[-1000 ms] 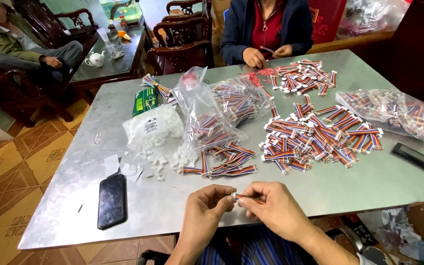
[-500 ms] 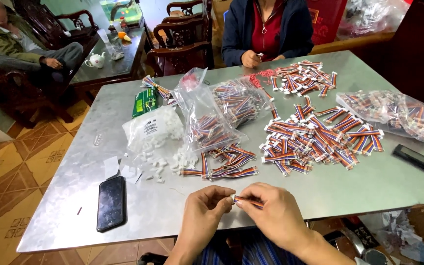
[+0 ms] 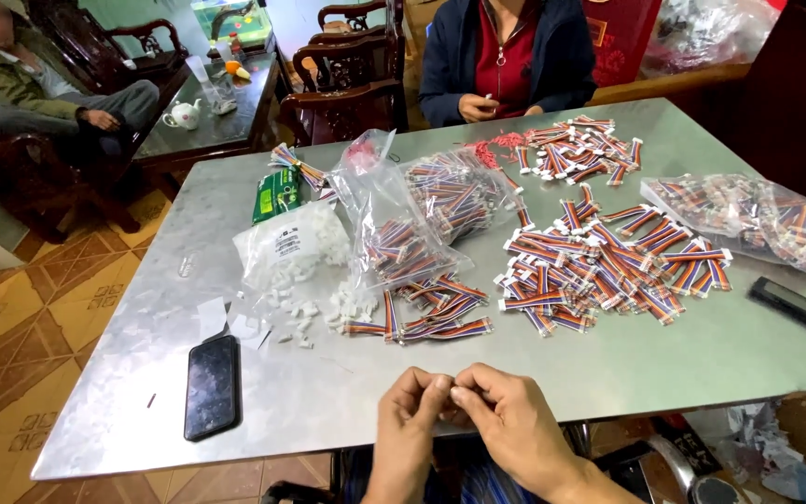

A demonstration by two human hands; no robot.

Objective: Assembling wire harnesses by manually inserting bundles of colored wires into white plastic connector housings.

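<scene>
My left hand (image 3: 410,411) and my right hand (image 3: 506,411) meet at the near edge of the metal table (image 3: 142,373), fingertips pinched together on a small white connector (image 3: 448,387) that is mostly hidden. Just beyond them lies a small heap of multicoloured ribbon cables (image 3: 431,313) beside loose white plastic connectors (image 3: 296,313). A bigger pile of finished cables (image 3: 608,266) spreads to the right.
A black phone (image 3: 212,385) lies left of my hands. Clear bags of cables (image 3: 422,224) and a bag of white connectors (image 3: 291,245) sit mid-table; another bag (image 3: 748,217) at right. A person in a dark jacket (image 3: 506,56) works opposite; another person (image 3: 39,84) sits far left.
My hands have closed tighter over the small white part, which showed more clearly between the fingertips earlier. The rest of the table looks the same.
</scene>
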